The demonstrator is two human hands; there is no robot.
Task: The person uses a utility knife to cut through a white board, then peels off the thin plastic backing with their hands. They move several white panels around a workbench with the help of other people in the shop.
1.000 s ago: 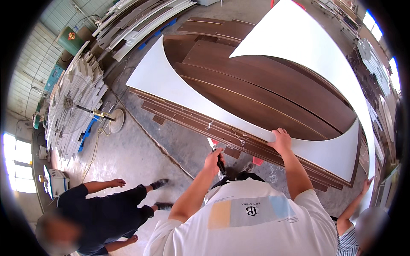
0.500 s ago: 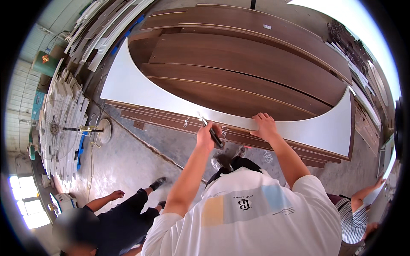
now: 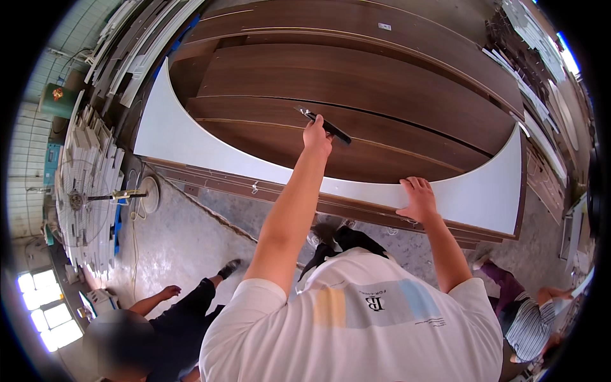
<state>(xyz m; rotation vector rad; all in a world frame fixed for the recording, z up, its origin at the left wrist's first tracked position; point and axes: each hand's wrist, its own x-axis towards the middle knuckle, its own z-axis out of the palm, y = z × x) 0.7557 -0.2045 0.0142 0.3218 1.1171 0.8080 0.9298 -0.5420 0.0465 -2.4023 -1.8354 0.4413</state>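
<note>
Over the stacked dark brown flat boards (image 3: 273, 70), the left hand (image 3: 317, 135) is wrapped around a slim black-handled tool (image 3: 337, 132) whose silvery tip points up and to the left. Nearer the body, the right hand (image 3: 419, 200) rests unclenched on the near edge of a white sheet panel with a deep curved cut-out (image 3: 480, 197), lying on those boards. Beyond are a grey concrete floor (image 3: 175, 239), a round wire-caged fan (image 3: 76, 201) at left, a dark-clothed co-worker (image 3: 184, 325) at lower left and a striped-shirted co-worker (image 3: 529, 328) at lower right.

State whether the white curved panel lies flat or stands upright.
Flat: the white panel lies over the brown boards, right hand at its edge.
</note>
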